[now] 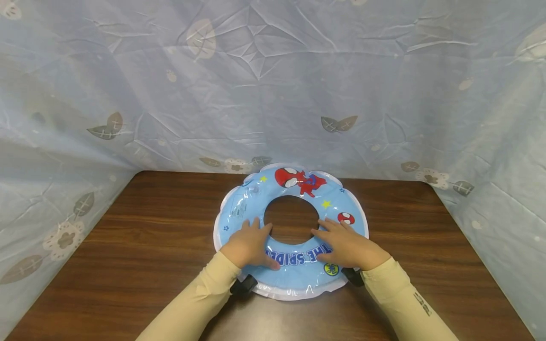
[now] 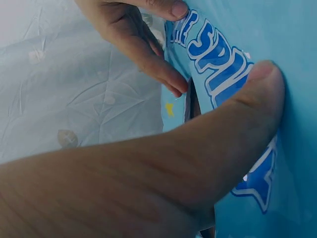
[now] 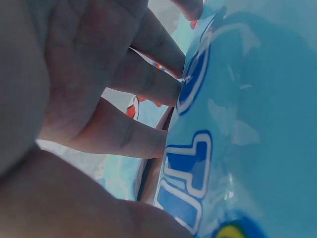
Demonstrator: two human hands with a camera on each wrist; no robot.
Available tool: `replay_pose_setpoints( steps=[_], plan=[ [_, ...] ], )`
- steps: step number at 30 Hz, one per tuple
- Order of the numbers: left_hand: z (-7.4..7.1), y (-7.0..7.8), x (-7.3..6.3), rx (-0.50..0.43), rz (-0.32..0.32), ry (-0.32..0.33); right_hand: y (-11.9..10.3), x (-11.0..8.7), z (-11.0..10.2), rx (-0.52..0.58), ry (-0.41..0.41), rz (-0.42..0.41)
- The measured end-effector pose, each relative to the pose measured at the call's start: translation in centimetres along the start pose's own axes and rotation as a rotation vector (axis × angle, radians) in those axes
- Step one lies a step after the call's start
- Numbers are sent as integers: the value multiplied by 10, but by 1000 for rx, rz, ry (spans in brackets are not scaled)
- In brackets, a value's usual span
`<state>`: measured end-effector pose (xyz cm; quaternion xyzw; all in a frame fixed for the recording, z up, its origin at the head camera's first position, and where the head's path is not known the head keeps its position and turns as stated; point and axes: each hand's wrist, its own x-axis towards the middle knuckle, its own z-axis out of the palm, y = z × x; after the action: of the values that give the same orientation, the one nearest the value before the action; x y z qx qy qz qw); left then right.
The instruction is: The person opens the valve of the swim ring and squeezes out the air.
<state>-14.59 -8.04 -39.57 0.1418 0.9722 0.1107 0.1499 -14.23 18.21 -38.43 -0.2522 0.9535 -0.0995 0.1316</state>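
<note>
A light-blue inflatable swim ring with a pale scalloped edge lies flat on the table, puffed with air. It carries blue lettering, stars and red spider-hero figures. My left hand rests on the ring's near left part, fingers spread toward the centre hole. Across from it, my right hand lies on the near right part, fingertips by the hole's rim. The left wrist view has the left thumb pressed against the lettering. In the right wrist view, straight fingers touch the ring's shiny surface.
The dark brown wooden table has rounded far corners. A pale grey-blue cloth with leaf and flower prints hangs behind it and along both sides. A valve shows on the ring's upper left. Black straps sit at the wrists.
</note>
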Motion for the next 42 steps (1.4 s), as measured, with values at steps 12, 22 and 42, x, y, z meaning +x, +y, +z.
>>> replay_pose_setpoints(
  steps=[12, 22, 42],
  plan=[
    [-10, -14, 8, 32, 32, 74, 1, 1, 1, 15, 18, 31],
    [-11, -27, 15, -4, 37, 72, 4, 2, 2, 45, 17, 83],
    [1, -24, 21, -8, -18, 53, 7, 5, 6, 55, -13, 107]
  ],
)
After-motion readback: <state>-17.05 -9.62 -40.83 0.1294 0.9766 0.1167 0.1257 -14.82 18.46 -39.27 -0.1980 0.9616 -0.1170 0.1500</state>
